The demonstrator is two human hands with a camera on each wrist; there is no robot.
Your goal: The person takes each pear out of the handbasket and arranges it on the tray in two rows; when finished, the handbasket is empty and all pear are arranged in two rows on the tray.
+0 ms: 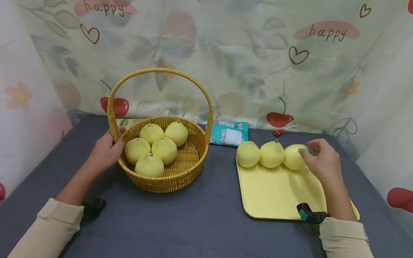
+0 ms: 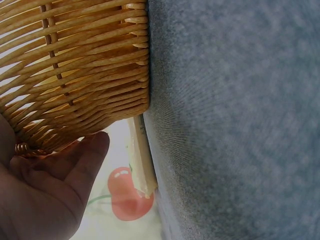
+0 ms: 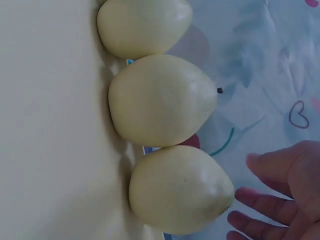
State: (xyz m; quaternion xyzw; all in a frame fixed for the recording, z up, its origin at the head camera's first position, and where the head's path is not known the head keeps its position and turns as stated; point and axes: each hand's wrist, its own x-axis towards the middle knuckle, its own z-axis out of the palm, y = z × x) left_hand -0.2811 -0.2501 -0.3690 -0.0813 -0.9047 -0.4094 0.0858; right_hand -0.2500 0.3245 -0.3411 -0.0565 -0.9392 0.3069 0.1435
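Note:
In the head view, my left hand (image 1: 107, 149) holds the wicker basket (image 1: 192, 166) by its left rim, at the foot of the tall handle. Several pale yellow pears (image 1: 149, 165) lie inside the basket. The left wrist view shows the fingers (image 2: 90, 165) against the basket's woven side (image 2: 85, 70). Over on the right, three pears stand in a row along the back of a yellow tray (image 1: 278, 192). My right hand (image 1: 325, 162) is beside the rightmost pear (image 3: 180, 190), fingers spread and nothing gripped; whether a fingertip touches it, I cannot tell.
Behind the basket and tray lies a teal packet (image 1: 228, 133), with a red-wrapped lollipop (image 1: 278, 132) to its right. Another pale packet (image 1: 127, 122) is partly hidden behind the basket. A printed curtain (image 1: 212, 64) closes off the back of the dark tabletop (image 1: 190, 234).

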